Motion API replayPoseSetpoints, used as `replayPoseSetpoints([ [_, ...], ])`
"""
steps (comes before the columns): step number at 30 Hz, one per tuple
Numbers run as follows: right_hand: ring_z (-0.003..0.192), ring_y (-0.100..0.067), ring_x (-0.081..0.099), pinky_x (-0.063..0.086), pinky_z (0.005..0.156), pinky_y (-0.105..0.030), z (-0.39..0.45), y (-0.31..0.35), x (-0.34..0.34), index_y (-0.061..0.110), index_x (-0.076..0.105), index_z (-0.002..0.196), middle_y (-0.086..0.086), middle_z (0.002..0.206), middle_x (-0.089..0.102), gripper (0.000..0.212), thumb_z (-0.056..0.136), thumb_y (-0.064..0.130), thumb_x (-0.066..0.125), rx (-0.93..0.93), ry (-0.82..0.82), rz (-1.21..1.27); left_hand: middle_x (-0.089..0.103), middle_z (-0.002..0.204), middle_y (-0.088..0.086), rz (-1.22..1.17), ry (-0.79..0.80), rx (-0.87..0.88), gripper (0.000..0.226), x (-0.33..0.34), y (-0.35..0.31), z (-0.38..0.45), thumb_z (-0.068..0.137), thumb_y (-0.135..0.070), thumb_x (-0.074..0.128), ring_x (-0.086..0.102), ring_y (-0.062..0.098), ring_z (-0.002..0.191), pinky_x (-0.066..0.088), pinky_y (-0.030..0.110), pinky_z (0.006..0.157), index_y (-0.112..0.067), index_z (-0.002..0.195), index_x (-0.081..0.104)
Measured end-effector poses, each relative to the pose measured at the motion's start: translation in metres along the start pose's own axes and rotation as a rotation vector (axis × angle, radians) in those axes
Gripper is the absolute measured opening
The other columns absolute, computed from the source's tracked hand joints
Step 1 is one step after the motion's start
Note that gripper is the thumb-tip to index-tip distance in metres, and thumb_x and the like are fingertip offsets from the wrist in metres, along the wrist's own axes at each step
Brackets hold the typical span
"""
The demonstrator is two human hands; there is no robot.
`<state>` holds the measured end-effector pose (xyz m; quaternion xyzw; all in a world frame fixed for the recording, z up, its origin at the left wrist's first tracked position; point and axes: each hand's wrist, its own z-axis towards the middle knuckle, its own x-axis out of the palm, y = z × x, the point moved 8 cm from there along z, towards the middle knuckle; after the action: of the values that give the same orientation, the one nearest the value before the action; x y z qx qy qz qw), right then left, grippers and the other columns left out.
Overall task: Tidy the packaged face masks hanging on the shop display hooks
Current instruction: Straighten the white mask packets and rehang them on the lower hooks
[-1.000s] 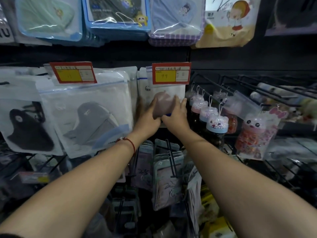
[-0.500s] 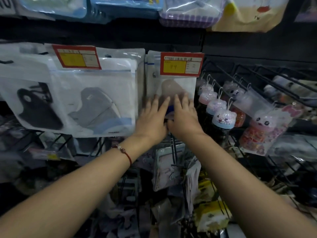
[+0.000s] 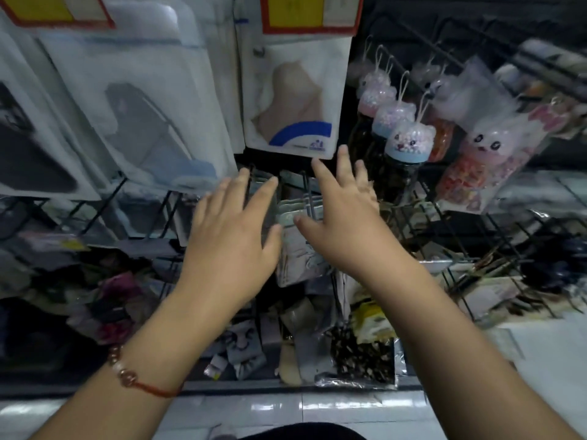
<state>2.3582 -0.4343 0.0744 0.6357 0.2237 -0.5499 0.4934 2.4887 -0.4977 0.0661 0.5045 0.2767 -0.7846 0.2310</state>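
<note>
A white packet holding a beige face mask [image 3: 293, 96] hangs from a hook under a red and yellow price tag [image 3: 309, 12]. To its left hang a packet with a grey mask [image 3: 143, 122] and one with a black mask [image 3: 28, 154]. My left hand [image 3: 232, 236] and my right hand [image 3: 343, 220] are spread flat just below the beige mask packet, fingers straight, holding nothing. Between and under them hangs a row of smaller grey packets [image 3: 298, 249] on a lower hook.
Small bunny-topped jars [image 3: 409, 141] and a pink bunny pouch [image 3: 486, 157] hang on wire hooks at the right. Dark patterned packets [image 3: 362, 357] and other goods fill the lower hooks. A pale tiled floor [image 3: 286, 411] shows at the bottom.
Both hands have come off the beige mask packet and dropped below it to the lower hooks. The view has tilted down, and the packet now hangs free.
</note>
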Motion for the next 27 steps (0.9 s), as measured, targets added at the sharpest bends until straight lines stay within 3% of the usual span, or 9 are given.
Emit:
replayPoseSetpoints([
  [5, 0.149, -0.032, -0.017, -0.004, 0.120, -0.047, -0.003, 0.029, -0.001, 0.027, 0.003, 0.157, -0.005, 0.162, -0.024, 0.082, 0.095, 0.043, 0.054, -0.015, 0.017, -0.001, 0.027, 0.162, 0.010, -0.031, 0.007, -0.009, 0.063, -0.009, 0.026, -0.001, 0.095, -0.041, 0.053, 0.027, 0.030, 0.148, 0.024, 0.048, 0.119, -0.029, 0.154, 0.033],
  [9, 0.149, -0.033, -0.016, -0.003, 0.122, -0.049, -0.002, 0.062, 0.005, 0.026, 0.002, 0.157, -0.007, 0.162, -0.021, 0.082, 0.095, 0.044, 0.053, -0.029, 0.014, -0.002, 0.041, 0.155, 0.009, -0.137, -0.093, 0.074, 0.050, -0.029, 0.040, -0.004, 0.096, -0.032, 0.055, 0.039, 0.028, 0.141, 0.033, 0.049, 0.113, -0.024, 0.145, 0.049],
  [13, 0.149, -0.030, -0.016, -0.003, 0.122, -0.047, -0.001, 0.092, 0.012, 0.026, -0.002, 0.157, -0.005, 0.162, -0.021, 0.084, 0.095, 0.047, 0.050, -0.052, -0.021, 0.014, 0.044, 0.152, 0.009, -0.156, -0.150, 0.069, 0.048, -0.046, 0.070, -0.004, 0.095, -0.032, 0.052, 0.042, 0.031, 0.138, 0.036, 0.051, 0.112, -0.023, 0.142, 0.052],
  [21, 0.151, -0.017, -0.008, 0.009, 0.120, -0.039, 0.005, 0.138, 0.020, 0.032, 0.013, 0.156, 0.005, 0.164, -0.010, 0.074, 0.096, 0.040, 0.055, -0.076, -0.198, 0.191, -0.005, 0.167, 0.013, 0.015, -0.023, -0.057, 0.075, -0.038, 0.146, 0.000, 0.095, -0.046, 0.056, 0.001, 0.034, 0.153, 0.012, 0.051, 0.124, -0.031, 0.158, 0.017],
  [27, 0.150, -0.018, -0.014, 0.005, 0.120, -0.039, 0.019, 0.158, 0.034, 0.034, 0.014, 0.156, 0.008, 0.164, -0.016, 0.075, 0.095, 0.037, 0.057, -0.069, -0.229, 0.159, -0.029, 0.163, 0.006, -0.040, 0.003, -0.004, 0.083, -0.039, 0.164, 0.001, 0.098, -0.047, 0.051, -0.020, 0.028, 0.152, 0.000, 0.046, 0.123, -0.035, 0.158, -0.005],
])
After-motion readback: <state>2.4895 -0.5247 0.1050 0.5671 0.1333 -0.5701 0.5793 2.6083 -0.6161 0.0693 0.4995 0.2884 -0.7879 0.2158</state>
